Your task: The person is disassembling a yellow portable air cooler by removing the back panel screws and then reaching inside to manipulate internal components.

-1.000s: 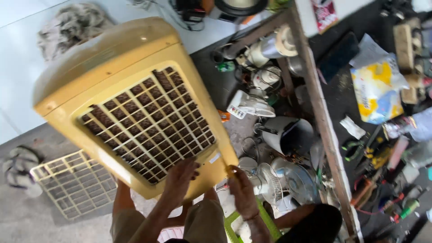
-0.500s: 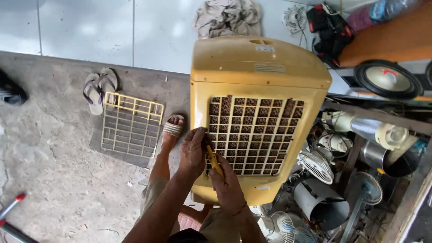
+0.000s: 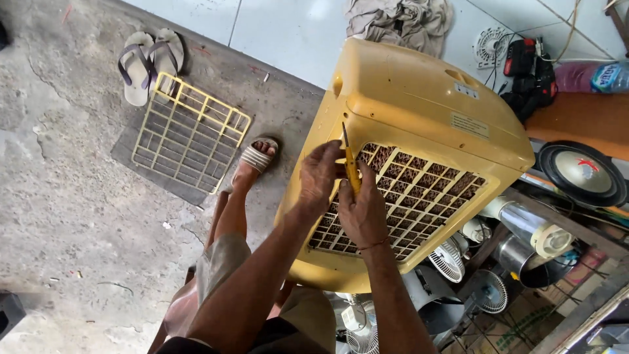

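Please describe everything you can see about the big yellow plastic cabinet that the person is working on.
The big yellow plastic cabinet is a boxy housing, faded and dirty, with rounded corners and a pale label on top. Its facing side has a lattice grille with dark honeycomb padding behind it. It leans tilted toward the person, between the knees, its base hidden. The left hand rests on the grille's upper left edge; the right hand presses a yellow-handled screwdriver against that same corner.

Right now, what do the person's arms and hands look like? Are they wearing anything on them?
Both arms are bare, with no sleeves in view and no gloves. The right hand has a thin band around its wrist. The left hand wears nothing that I can see. No rings or watch show.
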